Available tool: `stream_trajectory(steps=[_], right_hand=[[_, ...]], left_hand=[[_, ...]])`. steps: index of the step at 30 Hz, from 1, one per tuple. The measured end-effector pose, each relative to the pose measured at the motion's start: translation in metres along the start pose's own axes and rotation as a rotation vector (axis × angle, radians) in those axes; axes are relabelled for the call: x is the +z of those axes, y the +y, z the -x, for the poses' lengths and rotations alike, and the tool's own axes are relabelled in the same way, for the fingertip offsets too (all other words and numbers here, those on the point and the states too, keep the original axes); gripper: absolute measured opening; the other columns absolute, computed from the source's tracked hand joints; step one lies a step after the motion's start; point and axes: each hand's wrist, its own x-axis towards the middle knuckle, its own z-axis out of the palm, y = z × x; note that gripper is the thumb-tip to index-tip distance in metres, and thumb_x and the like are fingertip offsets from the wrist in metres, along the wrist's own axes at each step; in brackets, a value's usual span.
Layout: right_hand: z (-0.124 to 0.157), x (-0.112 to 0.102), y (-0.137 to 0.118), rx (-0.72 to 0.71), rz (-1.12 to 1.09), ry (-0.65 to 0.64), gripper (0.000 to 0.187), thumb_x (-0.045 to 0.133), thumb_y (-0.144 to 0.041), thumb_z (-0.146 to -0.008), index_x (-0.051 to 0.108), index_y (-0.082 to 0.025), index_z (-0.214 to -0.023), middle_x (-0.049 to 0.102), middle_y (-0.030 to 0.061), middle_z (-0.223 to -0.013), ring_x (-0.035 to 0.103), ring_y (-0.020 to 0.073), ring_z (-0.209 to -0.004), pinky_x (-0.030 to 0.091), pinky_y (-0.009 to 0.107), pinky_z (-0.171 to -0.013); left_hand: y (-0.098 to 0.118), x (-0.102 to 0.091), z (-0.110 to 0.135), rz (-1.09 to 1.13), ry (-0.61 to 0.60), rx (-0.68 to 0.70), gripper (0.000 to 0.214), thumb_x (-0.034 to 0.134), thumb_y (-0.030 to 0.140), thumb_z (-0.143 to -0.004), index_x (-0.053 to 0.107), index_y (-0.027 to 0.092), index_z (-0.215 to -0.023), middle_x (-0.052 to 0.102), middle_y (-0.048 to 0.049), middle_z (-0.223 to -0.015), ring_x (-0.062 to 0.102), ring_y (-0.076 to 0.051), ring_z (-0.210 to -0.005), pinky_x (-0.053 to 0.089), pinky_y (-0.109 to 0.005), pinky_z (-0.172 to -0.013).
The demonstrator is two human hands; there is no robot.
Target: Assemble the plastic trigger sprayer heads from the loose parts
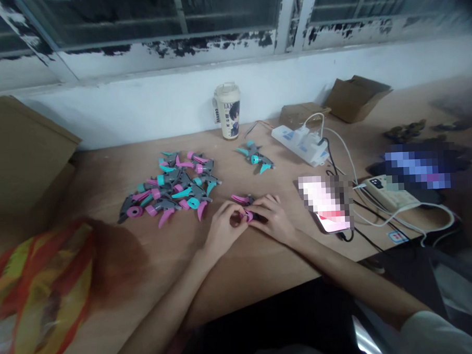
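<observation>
Near the table's front edge, my two hands meet around a trigger spray head (249, 215) with a pink collar and a grey body. My left hand (223, 225) is closed in a pinch at the collar, thumb and index finger forming a ring. My right hand (275, 219) grips the grey body from the other side, and its fingers hide much of it. Just beyond the fingertips shows a pink trigger lever (240, 198). To the left lies a pile of grey spray heads (177, 185) with pink or teal triggers and collars. Two teal-and-grey spray heads (257, 158) lie apart behind my right hand.
A paper coffee cup (229, 112) stands by the wall. On the right are a power strip (301, 144), a lit phone (325, 204), a power bank (393, 193) and tangled cables. Cardboard boxes (355, 98) sit behind. At left are a large carton (24, 160) and a red-yellow bag (45, 295).
</observation>
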Motion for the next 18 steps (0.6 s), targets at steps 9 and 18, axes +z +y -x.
stream_trajectory(steps=[9,18], right_hand=[[0.002,0.003,0.003,-0.012,0.049,0.011,0.03,0.06,-0.037,-0.082,0.063,-0.026,-0.11,0.063,0.0039,-0.094,0.053,0.0186,-0.09,0.033,0.034,-0.078],[-0.004,-0.004,-0.004,0.116,-0.011,0.021,0.033,0.063,-0.045,-0.077,0.066,-0.027,-0.105,0.064,0.0039,-0.092,0.055,0.0196,-0.089,0.037,0.037,-0.079]], left_hand=[[-0.003,-0.013,-0.003,-0.183,-0.125,0.056,0.012,0.053,0.024,-0.087,0.063,0.023,-0.092,0.06,-0.0023,-0.098,0.06,-0.016,-0.088,0.049,-0.03,-0.081],[-0.004,-0.004,0.0,-0.165,0.113,0.133,0.012,0.054,0.018,-0.086,0.065,0.02,-0.082,0.056,-0.0023,-0.086,0.057,-0.014,-0.081,0.049,-0.029,-0.076]])
